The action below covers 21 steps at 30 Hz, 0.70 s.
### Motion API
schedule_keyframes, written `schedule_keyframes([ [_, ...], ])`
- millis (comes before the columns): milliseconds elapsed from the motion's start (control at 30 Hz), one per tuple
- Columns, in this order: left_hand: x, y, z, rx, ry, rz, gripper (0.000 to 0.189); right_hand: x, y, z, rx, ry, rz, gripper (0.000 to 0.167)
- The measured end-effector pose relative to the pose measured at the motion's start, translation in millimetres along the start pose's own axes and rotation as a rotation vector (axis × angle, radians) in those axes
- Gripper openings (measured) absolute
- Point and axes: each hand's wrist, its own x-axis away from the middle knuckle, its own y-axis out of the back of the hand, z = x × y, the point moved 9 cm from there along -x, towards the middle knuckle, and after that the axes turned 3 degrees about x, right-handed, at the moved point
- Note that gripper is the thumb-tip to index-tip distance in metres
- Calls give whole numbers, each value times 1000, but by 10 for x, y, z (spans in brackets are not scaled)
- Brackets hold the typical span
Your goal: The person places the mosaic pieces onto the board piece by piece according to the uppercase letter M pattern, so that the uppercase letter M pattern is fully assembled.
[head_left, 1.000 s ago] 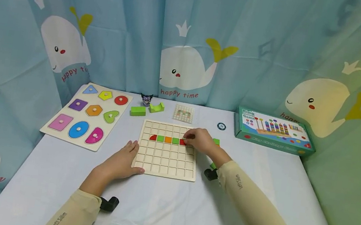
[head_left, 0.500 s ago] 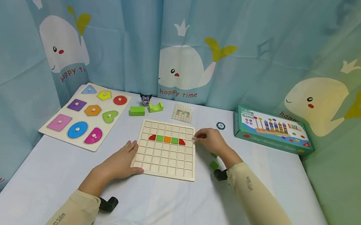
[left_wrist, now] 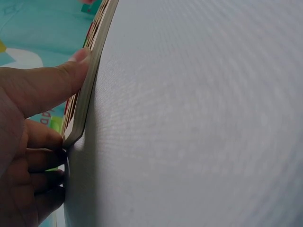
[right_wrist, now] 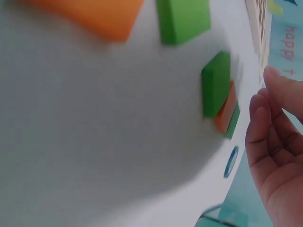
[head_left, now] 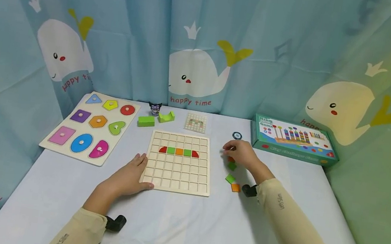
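My left hand (head_left: pixel 126 178) lies at the near left corner of a wooden grid board (head_left: pixel 177 180). Its fingers touch the left side, while the thumb rests on the front edge, as the left wrist view also shows. One row of the board holds tiles: a rounded red tile (head_left: pixel 163 149) at each end, green ones and an orange tile (head_left: pixel 179 152) between. My right hand (head_left: pixel 245 154) hovers right of the board, fingers loosely bent, nothing between thumb and fingertips. Below it lie loose tiles, including a green tile (right_wrist: pixel 216 84) and an orange tile (head_left: pixel 235 188).
Behind the board lie a small pattern card (head_left: pixel 195 123), green blocks (head_left: pixel 146 121) and a little figure (head_left: pixel 154 108). A shape puzzle (head_left: pixel 91 157) lies on the left. A dark ring-shaped disc (head_left: pixel 237 135) and a green game box (head_left: pixel 294 141) are at the back right.
My right hand has left the red tile at the row's right end and moved right, over the loose tiles. The left hand stays at the board.
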Motion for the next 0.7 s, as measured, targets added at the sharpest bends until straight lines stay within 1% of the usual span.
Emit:
schedule_keyframes([
  [200,24,7,1,6,-2,-4,99,44,51,-92,-25,-32,-12,17],
  [400,15,-1,4,5,-6,-3,99,40,69,-229,-20,-52,-34,17],
  [567,9,3,3,8,-3,-4,99,20,61,-346,-43,-84,-30,21],
  [700,13,9,1,11,-1,-6,99,6,44,-386,-39,-87,-20,27],
])
